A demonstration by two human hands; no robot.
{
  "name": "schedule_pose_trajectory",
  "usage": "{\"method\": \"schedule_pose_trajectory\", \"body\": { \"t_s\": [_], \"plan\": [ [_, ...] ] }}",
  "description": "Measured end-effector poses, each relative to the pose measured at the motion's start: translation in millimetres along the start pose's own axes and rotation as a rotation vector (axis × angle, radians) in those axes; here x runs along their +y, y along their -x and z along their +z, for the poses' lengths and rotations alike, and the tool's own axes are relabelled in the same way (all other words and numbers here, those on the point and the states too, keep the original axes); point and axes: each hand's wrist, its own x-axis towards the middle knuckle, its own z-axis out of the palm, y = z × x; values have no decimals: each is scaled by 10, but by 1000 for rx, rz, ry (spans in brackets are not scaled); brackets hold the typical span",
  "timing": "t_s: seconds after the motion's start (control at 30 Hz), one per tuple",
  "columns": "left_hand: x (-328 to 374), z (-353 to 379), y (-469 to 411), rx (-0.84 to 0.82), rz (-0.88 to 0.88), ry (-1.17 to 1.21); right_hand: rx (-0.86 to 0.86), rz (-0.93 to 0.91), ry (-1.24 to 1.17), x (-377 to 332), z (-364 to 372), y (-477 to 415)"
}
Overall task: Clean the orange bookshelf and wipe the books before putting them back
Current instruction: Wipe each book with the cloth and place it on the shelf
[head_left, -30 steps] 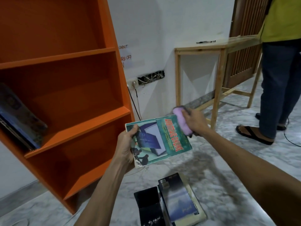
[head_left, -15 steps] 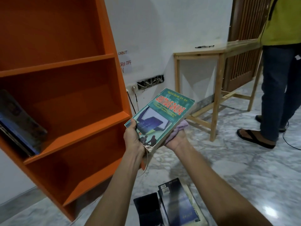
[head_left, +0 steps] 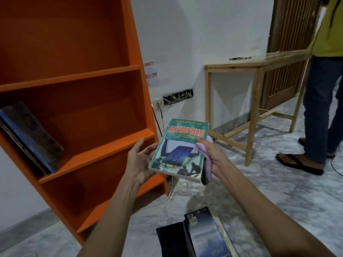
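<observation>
At centre frame my right hand (head_left: 213, 156) pinches a green book (head_left: 178, 149) together with a purple cloth (head_left: 206, 164) along the book's right edge. The book's long axis runs bottom to top, title end toward the wall. My left hand (head_left: 138, 162) is spread, fingertips near its left edge. The orange bookshelf (head_left: 83, 101) fills the left.

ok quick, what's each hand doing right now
Left hand: open, fingers spread beside the green book, apparently not gripping it.
Right hand: closed, holding the book and purple cloth.
</observation>
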Motion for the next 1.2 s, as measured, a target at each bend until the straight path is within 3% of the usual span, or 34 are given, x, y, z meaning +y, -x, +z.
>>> {"method": "schedule_pose_trajectory", "body": {
  "t_s": [0.1,0.17,0.23,0.3,0.37,0.43,0.57,0.8,0.97,1.03,1.13,1.2],
  "plan": [
    [56,116,26,-36,-54,-202,-80,2,179,-16,-20,54],
    [44,257,77,-40,-41,-192,-134,-3,293,-15,-8,86],
    [25,314,96,-32,-23,-134,-10,-106,553,-103,51,134],
    [-3,300,76,-13,18,-77,248,-335,827,-260,111,134],
    [-24,321,67,4,66,-53,346,-530,889,-391,272,146],
    [-38,444,69,-1,102,-83,267,-628,960,-398,506,107],
    [43,694,100,1,158,-132,-9,-652,1376,-33,786,-33],
    [400,381,-39,179,271,-38,-175,-668,1440,555,897,170],
    [814,42,-86,410,470,-3,-363,-840,1580,851,753,112],
    [914,-82,-99,473,565,-27,-329,-793,1618,851,716,9],
    [1111,-290,-110,556,693,-103,-160,-684,1479,858,946,-141],
    [1247,-427,-131,617,790,-227,-233,-693,1442,960,1302,-245]
  ]
}}
